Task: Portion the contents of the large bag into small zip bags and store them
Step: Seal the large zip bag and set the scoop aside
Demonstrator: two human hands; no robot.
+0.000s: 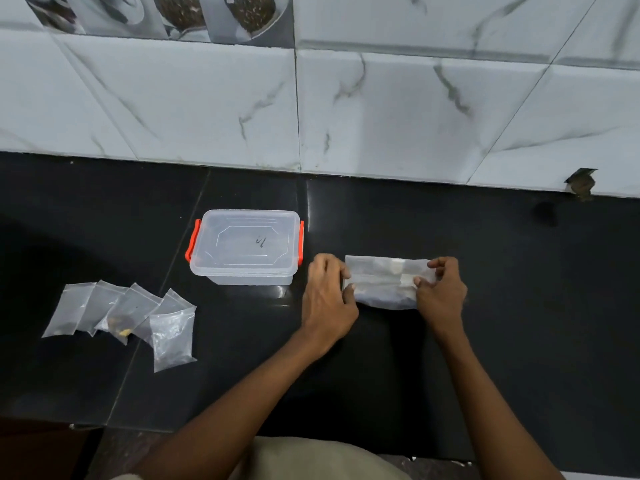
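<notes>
Clear plastic large bag [382, 284] on the desk [519, 306], both hands [329, 299] [440, 292] pinching its ends; opening it seems next.

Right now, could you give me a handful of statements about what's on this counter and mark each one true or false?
1. Both hands are holding the large bag. True: the left hand grips its left end and the right hand its right end.
2. The plastic box has its lid off. False: the clear lid sits on it, with orange clips at the sides.
3. The small bags lie to the left of the box, nearer the person. True.
4. The small bags are stacked inside the box. False: they lie spread on the black counter.
5. The large bag rests to the right of the box. True.
</notes>
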